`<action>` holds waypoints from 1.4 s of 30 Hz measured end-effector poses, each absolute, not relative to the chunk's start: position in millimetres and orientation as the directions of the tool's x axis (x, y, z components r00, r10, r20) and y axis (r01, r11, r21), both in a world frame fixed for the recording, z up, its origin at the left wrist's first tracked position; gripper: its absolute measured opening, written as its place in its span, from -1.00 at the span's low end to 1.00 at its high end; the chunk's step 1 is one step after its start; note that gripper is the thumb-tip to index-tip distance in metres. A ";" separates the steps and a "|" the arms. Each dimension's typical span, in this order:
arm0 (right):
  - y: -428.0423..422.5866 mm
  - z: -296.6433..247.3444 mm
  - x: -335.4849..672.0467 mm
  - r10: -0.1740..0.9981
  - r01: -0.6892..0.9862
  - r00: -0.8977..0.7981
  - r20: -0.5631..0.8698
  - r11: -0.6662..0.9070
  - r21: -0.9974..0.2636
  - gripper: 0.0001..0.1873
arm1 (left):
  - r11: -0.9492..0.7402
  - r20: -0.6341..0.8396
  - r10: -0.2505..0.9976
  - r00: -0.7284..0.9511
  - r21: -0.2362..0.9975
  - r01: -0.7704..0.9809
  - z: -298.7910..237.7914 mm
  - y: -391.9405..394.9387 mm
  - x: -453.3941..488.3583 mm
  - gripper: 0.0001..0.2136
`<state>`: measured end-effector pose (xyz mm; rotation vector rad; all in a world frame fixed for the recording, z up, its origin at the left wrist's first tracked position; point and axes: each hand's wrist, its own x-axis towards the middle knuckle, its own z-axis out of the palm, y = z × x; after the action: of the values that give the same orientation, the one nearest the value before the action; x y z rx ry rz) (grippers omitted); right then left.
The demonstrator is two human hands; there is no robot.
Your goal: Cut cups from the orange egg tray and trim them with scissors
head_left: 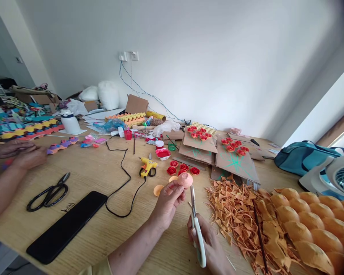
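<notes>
My left hand [167, 202] pinches a small peach-coloured egg-carton cup [185, 179] and holds it up above the wooden table [103, 229]. My right hand [210, 244] grips white-handled scissors [196, 225] with the blades pointing up, their tips just below the cup. A loose orange paper disc [158, 190] lies on the table left of my left hand. Three red paper roses [183, 168] lie just beyond the cup.
A heap of orange carton scraps [235, 210] and an orange egg tray [312, 221] lie to the right. A yellow glue gun [147, 167] with black cord, black scissors [50, 193] and a black phone [65, 225] lie left. Another person's hands [20, 154] rest far left. Cardboard sheets [235, 162] carry red roses.
</notes>
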<state>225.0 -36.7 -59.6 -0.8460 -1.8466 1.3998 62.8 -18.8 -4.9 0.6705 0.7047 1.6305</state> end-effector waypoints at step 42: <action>-35.3 -62.1 228.3 0.814 0.183 -0.530 0.239 0.384 -0.905 -0.54 | 0.026 -0.027 1.000 0.010 0.706 -0.707 1.0 -32.4 72.1 -0.72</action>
<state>228.3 -35.3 -62.1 -0.8557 -1.9460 1.1507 72.1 -32.4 1.0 0.5951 0.6285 1.4625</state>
